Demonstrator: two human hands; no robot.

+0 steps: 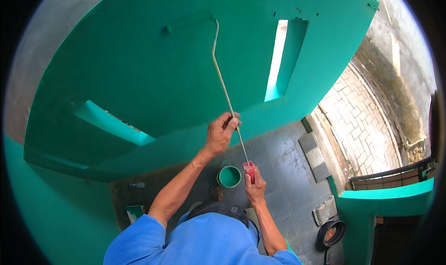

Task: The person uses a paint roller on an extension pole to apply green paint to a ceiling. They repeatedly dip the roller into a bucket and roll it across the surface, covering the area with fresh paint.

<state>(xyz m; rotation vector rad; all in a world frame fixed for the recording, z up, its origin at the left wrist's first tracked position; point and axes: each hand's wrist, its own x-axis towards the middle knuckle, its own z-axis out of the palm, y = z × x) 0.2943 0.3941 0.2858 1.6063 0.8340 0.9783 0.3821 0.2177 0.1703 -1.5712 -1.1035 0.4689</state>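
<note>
A paint roller with a long bent wire rod [223, 85] reaches from my hands up to a green wall [139, 56]. Its head [190, 22], coated in green, lies against the upper part of the wall and is hard to tell from the paint around it. My left hand [222, 134] pinches the rod partway along, thumb and fingers closed. Lower down, my right hand [256, 189] is wrapped round the red handle [249, 170]. Below the rod, on the floor between my hands, stands a bucket of green paint [229, 177].
Slots pierce the wall at left [114, 122] and right [284, 61]. On the dark tiled floor [283, 149] are a small clear bottle [137, 185], a green-stained container [135, 212], grey blocks [314, 157] and a black pot [332, 233]. Brick paving [362, 116] lies outside, right.
</note>
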